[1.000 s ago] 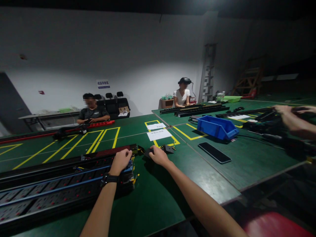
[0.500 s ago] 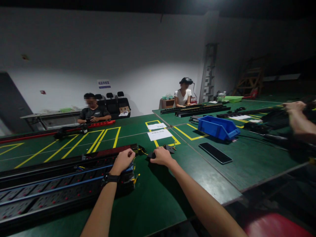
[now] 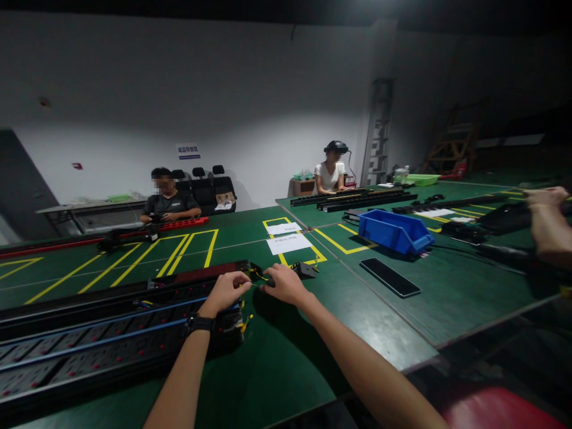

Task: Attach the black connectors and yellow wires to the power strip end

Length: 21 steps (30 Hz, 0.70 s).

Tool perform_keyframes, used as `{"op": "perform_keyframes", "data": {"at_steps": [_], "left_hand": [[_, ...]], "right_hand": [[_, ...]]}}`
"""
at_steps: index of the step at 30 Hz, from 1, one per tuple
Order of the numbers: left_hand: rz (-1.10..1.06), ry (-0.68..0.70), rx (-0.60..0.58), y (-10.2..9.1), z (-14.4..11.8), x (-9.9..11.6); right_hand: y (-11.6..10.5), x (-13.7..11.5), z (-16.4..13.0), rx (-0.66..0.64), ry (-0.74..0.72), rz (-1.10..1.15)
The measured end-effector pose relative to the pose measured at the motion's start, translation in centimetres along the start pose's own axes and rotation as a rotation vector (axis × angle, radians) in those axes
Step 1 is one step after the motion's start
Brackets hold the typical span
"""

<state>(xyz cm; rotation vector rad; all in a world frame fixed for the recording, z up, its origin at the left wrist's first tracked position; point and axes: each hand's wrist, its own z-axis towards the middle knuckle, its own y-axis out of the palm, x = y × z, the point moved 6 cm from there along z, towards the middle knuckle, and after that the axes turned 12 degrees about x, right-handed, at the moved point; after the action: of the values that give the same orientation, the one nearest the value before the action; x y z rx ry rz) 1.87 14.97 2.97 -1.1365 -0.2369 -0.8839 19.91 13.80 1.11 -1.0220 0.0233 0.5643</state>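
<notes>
a long black power strip assembly [image 3: 111,333] is laid flat on the green table [image 3: 286,369], its long axis running from the lower left edge of the view toward the table's middle, with the open end pointed to the right and slightly away from the wearer. blue wires [image 3: 89,342] are routed lengthwise inside it, and rows of red-dotted sockets are exposed on top. the left hand [image 3: 226,290] is extended forward over that open end, the forearm raised from below, a black watch [image 3: 198,323] worn at the wrist, the fingers curled and pressed toward the thumb. the right hand [image 3: 286,284] is reached across from the lower right, knuckles up, fingers closed on a small black end piece [image 3: 268,282] just beyond the strip's end. a thin yellow wire [image 3: 255,281] is seen between the two hands; it appears to be pinched by the left fingertips, though the view is too dim to confirm this. the two hands are held near each other, not touching. yellow wire ends [image 3: 245,325] hang beside the strip's end, below the left hand. another black part [image 3: 304,269] lies just past the right hand. a blue bin [image 3: 393,232] and a black phone [image 3: 389,277] are placed well to the right. two seated people and a co-worker's hand [image 3: 547,196] at the far right are also in view.
</notes>
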Motion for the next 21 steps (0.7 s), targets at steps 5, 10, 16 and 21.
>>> {"op": "perform_keyframes", "data": {"at_steps": [5,10,16,21], "left_hand": [[0.027,0.029,-0.031,0.1,0.0,0.3],[0.036,0.031,-0.036,0.2,0.1,0.0],[0.016,-0.067,0.041,-0.2,0.3,-0.7],[0.031,-0.092,0.041,-0.1,0.4,-0.9]], "right_hand": [[1.0,-3.1,-0.1,0.051,-0.099,0.14],[1.9,-3.1,0.2,0.05,-0.097,0.118],[2.1,-1.1,0.5,0.005,-0.073,0.036],[1.9,0.6,0.6,-0.036,-0.032,0.016]]}}
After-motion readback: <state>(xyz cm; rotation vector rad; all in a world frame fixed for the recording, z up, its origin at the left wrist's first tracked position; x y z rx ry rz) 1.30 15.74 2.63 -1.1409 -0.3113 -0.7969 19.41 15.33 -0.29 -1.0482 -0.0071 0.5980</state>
